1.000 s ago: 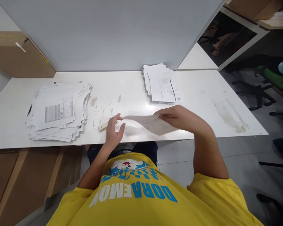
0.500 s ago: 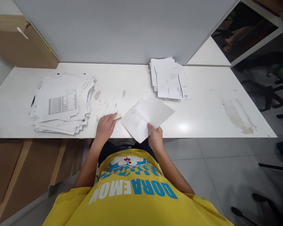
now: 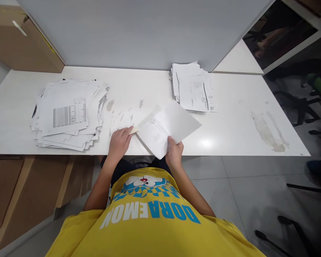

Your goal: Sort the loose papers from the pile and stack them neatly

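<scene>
Has a white tabletop (image 3: 224,121) with a brownish stain (image 3: 270,132) at the right part, and a bright spot of light (image 3: 207,142) near the front edge. Shows behind it a plain grey panel (image 3: 139,32), upright, with brown cardboard (image 3: 18,43) at the left. Has also brown boards (image 3: 42,185) under the left end. Shows a grey tiled floor (image 3: 211,192) below, and at the right, in dimmer light, a black chair base (image 3: 299,103).

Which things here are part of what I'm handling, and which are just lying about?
Likely in use:
- open paper, in the right hand
- small pale bar, in the left hand
- large paper stack
- smaller paper stack

Seemingly just there:
- cardboard
- office chair
</scene>
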Demonstrator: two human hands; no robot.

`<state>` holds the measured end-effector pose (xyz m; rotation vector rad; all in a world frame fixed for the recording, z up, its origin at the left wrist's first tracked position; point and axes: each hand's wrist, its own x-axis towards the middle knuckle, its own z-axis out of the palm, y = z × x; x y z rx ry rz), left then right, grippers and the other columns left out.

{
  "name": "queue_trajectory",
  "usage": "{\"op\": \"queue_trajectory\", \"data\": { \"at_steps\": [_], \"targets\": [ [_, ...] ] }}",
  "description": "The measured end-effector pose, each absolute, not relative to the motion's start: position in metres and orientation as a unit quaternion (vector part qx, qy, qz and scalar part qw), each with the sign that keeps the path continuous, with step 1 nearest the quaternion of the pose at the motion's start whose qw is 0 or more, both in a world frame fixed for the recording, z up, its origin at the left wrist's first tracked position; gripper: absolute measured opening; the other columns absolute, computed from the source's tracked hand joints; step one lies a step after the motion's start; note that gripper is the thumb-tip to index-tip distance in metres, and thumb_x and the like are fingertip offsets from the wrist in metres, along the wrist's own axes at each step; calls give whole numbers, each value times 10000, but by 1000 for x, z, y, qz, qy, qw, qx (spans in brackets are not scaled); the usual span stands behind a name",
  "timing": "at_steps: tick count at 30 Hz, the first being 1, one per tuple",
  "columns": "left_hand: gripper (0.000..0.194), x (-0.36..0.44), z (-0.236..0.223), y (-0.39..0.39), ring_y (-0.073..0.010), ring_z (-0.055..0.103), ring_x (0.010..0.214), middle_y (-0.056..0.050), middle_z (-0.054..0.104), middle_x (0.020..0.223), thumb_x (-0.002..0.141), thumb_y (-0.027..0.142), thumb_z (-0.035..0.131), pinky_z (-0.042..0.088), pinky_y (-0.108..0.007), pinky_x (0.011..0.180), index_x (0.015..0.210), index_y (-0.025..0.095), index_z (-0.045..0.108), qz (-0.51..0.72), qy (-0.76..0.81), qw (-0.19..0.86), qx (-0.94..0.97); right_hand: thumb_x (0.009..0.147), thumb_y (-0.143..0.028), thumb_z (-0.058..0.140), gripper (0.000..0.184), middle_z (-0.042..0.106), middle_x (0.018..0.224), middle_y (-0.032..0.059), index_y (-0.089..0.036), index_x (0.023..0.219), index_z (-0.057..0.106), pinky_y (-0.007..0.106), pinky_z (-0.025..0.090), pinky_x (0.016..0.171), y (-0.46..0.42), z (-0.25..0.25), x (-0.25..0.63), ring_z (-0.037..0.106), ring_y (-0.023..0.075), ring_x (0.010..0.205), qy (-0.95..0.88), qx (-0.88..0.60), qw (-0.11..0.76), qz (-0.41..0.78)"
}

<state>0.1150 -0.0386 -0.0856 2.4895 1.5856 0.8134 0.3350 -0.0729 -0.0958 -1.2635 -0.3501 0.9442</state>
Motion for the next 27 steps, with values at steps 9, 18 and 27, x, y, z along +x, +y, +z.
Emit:
{"op": "queue_trajectory", "data": {
  "at_steps": [9, 18, 27],
  "targets": [
    [404, 115, -85, -38, -255, 632, 1061, -140, 690, 1169, 1036, 310, 360, 478, -396, 903, 1343, 164, 578, 256, 521, 40, 814, 783, -359, 593, 344, 732, 1038, 83, -147, 1041, 676, 417, 462, 1027, -72, -98, 331, 637, 242, 1086, -232, -635, 628, 385],
    [407, 115, -84, -39, -255, 631, 1084, -138, 686, 1180, 1031, 306, 357, 483, -407, 919, 1348, 183, 581, 259, 528, 50, 807, 811, -322, 529, 335, 719, 1122, 86, -176, 1060, 701, 434, 401, 1085, -78, -94, 332, 594, 263, 1145, -327, -682, 563, 333],
    [393, 113, -85, -36, -249, 640, 1036, -138, 697, 1145, 1028, 283, 382, 491, -390, 887, 1335, 154, 591, 271, 508, 30, 817, 820, -319, 511, 355, 704, 1151, 91, -169, 1093, 680, 431, 402, 1088, -71, -95, 326, 599, 250, 1114, -333, -672, 565, 344]
  ]
}}
